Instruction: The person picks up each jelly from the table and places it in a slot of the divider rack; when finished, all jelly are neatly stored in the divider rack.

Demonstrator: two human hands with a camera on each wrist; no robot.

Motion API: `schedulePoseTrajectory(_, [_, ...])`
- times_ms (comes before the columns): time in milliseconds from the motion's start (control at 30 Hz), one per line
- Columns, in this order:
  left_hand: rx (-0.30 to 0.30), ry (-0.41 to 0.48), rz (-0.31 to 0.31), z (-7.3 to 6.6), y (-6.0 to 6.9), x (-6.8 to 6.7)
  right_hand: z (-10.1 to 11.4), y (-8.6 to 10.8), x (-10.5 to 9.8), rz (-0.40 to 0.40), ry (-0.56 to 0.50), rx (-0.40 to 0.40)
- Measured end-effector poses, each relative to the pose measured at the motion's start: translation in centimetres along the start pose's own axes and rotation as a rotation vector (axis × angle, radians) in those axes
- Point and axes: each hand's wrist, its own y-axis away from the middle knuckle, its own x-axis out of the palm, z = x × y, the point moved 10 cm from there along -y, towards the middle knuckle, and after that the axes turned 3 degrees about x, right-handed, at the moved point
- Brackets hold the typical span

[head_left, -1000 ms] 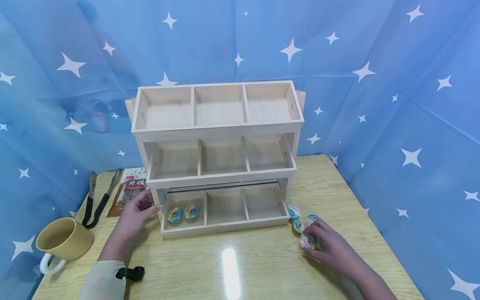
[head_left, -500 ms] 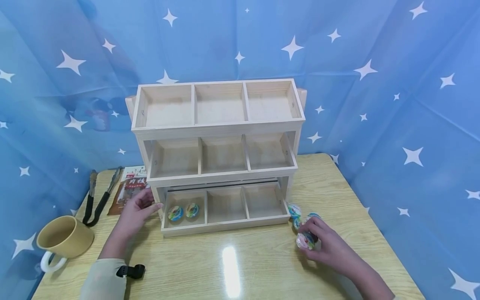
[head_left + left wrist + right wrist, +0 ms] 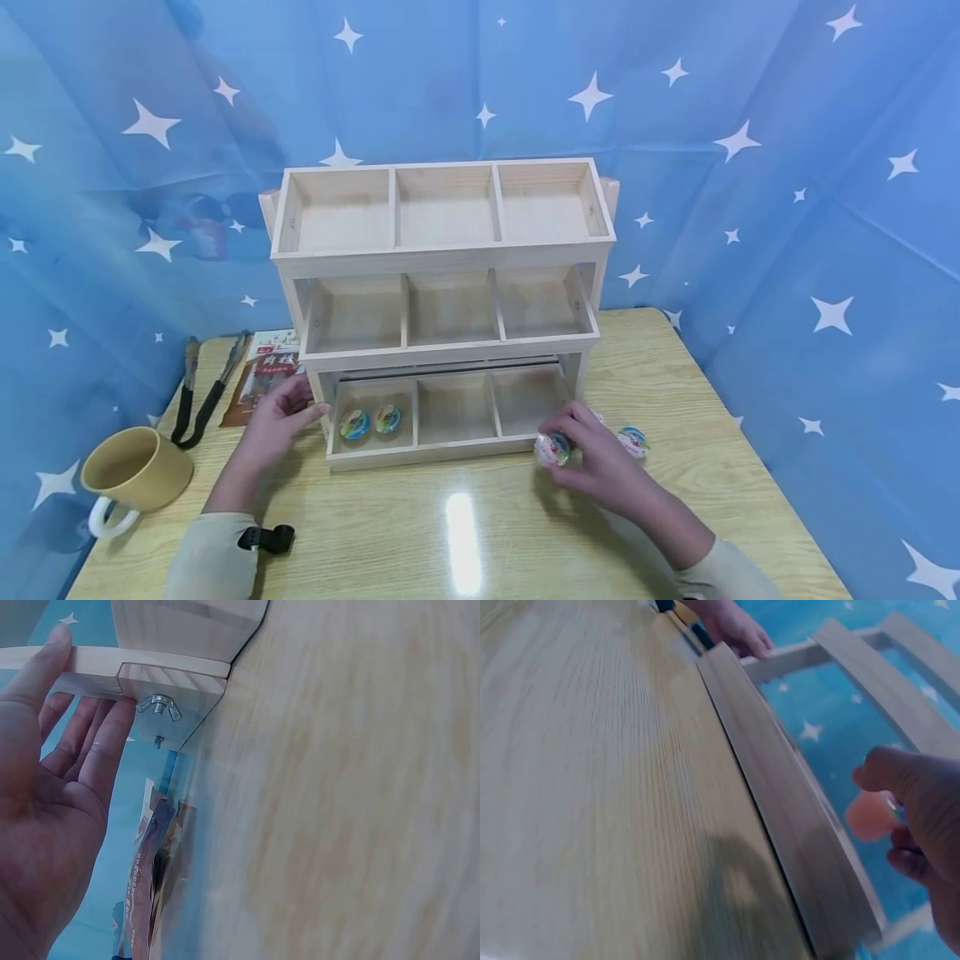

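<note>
A pale wooden three-tier rack (image 3: 442, 257) stands on the table, each tier split into three compartments. My left hand (image 3: 279, 425) grips its lower left upright, thumb in front and fingers behind; a wing nut (image 3: 158, 706) shows close to the fingertips in the left wrist view. Just off the bottom tier's right front corner, my right hand (image 3: 602, 463) pinches a small jelly cup (image 3: 552, 449), which looks orange-pink in the right wrist view. Two jelly cups (image 3: 355, 425) lie in the bottom left compartment. Another jelly cup (image 3: 632, 442) is on the table behind my right hand, which hides more beside it.
Left of the rack are a tan mug (image 3: 138, 468) with a white handle, black-handled tongs (image 3: 201, 408) and a brown printed packet (image 3: 259, 375). A blue star-patterned cloth (image 3: 780, 200) hangs behind and around the wooden table (image 3: 390, 533).
My right hand has picked up a jelly cup from the group at the right and carried it left toward the bottom tier. My left hand keeps its place on the rack.
</note>
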Motion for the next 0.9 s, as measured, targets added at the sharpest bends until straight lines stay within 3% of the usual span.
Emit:
schedulePoseTrajectory(367, [0.001, -0.007, 0.003, 0.0, -0.1, 0.1, 2.6, -4.3, 4.2, 0.077, 0.002, -0.115])
schedulePoseTrajectory(633, [0.014, 0.036, 0.006, -0.2, -0.1, 0.3, 3.4, -7.6, 7.4, 0.156, -0.008, -0.076])
schedulePoseTrajectory(900, [0.013, 0.018, -0.006, 0.2, -0.1, 0.1, 3.6, -10.7, 10.8, 0.223, -0.033, -0.039])
